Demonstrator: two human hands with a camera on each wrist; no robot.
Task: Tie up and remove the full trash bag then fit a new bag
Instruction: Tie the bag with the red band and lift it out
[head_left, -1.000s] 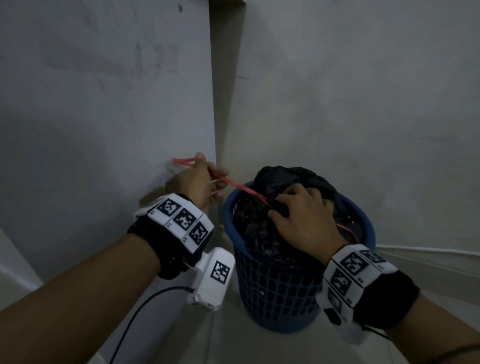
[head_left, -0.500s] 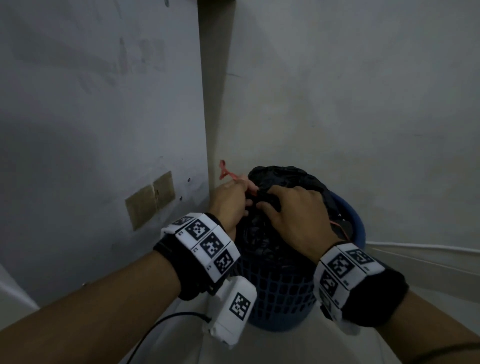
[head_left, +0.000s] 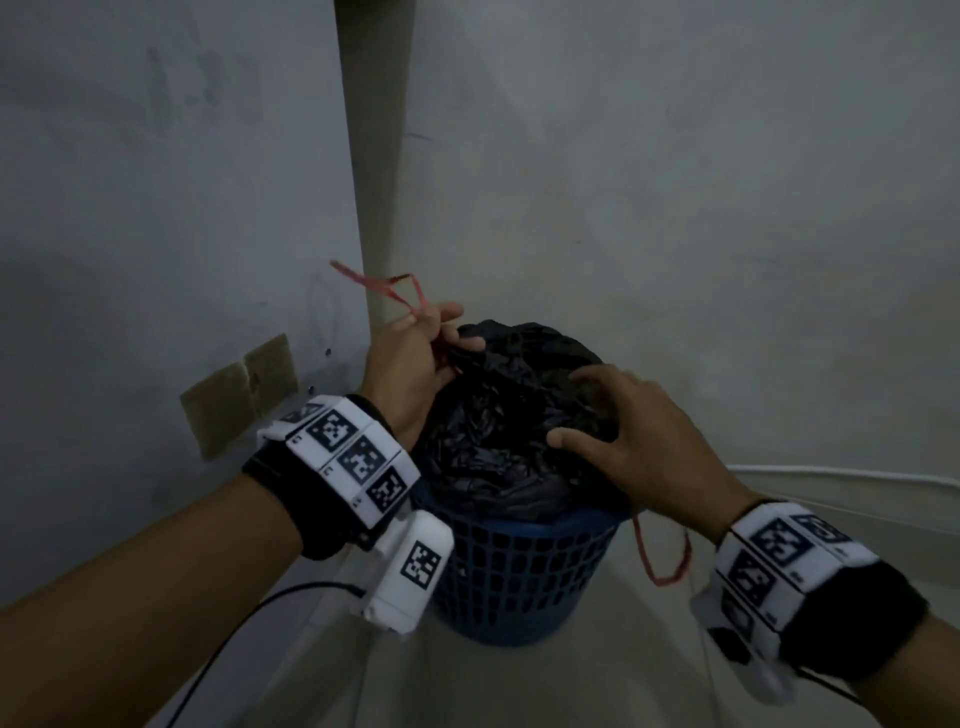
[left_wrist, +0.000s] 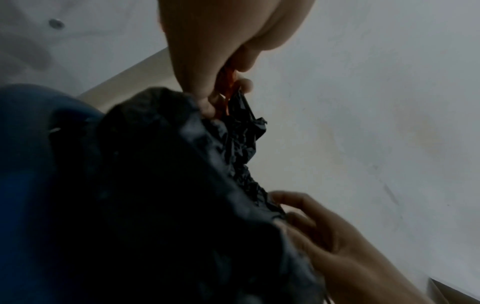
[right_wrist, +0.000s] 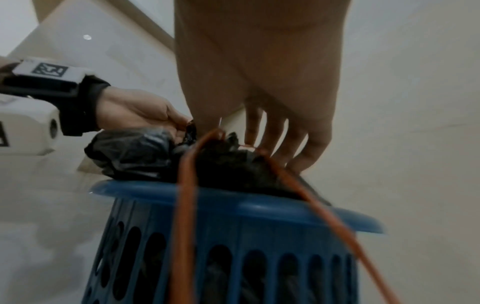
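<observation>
Where grey walls (head_left: 675, 208) meet, blue basket (head_left: 519, 571), pale floor (head_left: 571, 686)

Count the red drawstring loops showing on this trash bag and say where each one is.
2. One drawstring loop is pinched in the left hand at the bag's far left. The other loop hangs over the blue basket rim under the right hand. More may be hidden.

The corner of the room is being looked down on from above by the head camera, with both arms seen from behind. The round blue plastic basket with holes (head_left: 519, 571) and the crinkly black plastic trash bag (head_left: 509, 415) are being seen from a little way off. The same bag (left_wrist: 182, 185) is being looked at from very close by the left wrist camera, low beside it. The basket (right_wrist: 233, 236) is being looked up at from close by the right wrist camera.
</observation>
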